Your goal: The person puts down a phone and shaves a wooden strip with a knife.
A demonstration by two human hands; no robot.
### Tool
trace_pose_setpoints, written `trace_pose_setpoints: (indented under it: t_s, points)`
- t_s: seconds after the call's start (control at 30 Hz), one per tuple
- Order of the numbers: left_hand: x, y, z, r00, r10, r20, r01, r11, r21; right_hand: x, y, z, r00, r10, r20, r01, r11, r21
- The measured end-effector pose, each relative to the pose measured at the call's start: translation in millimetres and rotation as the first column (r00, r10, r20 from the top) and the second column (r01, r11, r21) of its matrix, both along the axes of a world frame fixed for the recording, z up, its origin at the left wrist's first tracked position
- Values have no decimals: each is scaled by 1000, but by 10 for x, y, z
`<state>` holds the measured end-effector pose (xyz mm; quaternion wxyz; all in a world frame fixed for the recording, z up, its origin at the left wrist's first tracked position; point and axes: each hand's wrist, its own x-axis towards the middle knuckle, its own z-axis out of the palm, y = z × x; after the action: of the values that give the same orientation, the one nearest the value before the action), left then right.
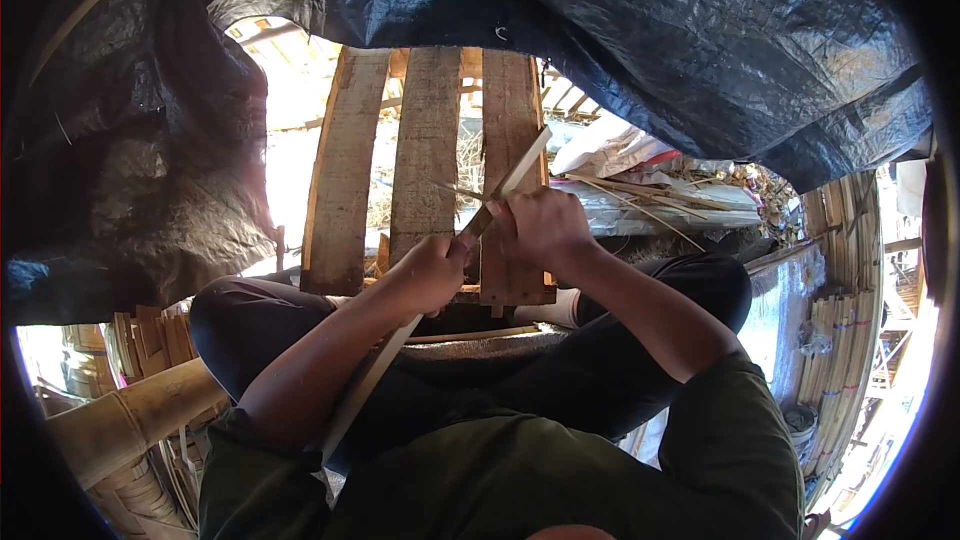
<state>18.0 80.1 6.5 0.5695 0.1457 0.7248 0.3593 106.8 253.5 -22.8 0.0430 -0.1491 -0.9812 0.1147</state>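
Observation:
A long pale strip, apparently split bamboo [524, 162], slants from beside my left forearm up over the wooden slats. My left hand [432, 270] is closed around its middle. Farther up the strip, my right hand [545, 225] is closed too, with its thumb side against the strip. From this hand a narrow pointed blade, like a knife's [460, 190], sticks out to the left across the strip. Its handle is hidden in my fingers. Both hands are above the near end of a slatted wooden platform [425, 155], between my bent knees.
Black plastic sheeting [700, 40] hangs across the top and left. A thick bamboo pole [145, 415] lies at the lower left. Loose thin strips [650, 202] rest on sacks beyond my right hand. Tied bundles of strips [835, 380] stand at the far right.

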Motion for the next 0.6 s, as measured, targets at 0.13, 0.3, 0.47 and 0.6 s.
trace_pose_setpoints:
  t_s: [0.13,0.3,0.47,0.6]
  points:
    - [8,-1,16,997,60,43,-60,998,-2,-27,-21,68,997,11,77,-9,1000,-24]
    - [59,-60,20,998,14,-53,-13,999,30,-29,45,236,994,0,109,-1,1000,6]
    - [63,-56,73,989,-9,-148,12,1000,15,35,-37,168,983,71,170,-65,997,-38]
    - [18,-62,117,999,21,-30,-22,1000,-20,-172,38,333,940,-82,332,103,994,-45]
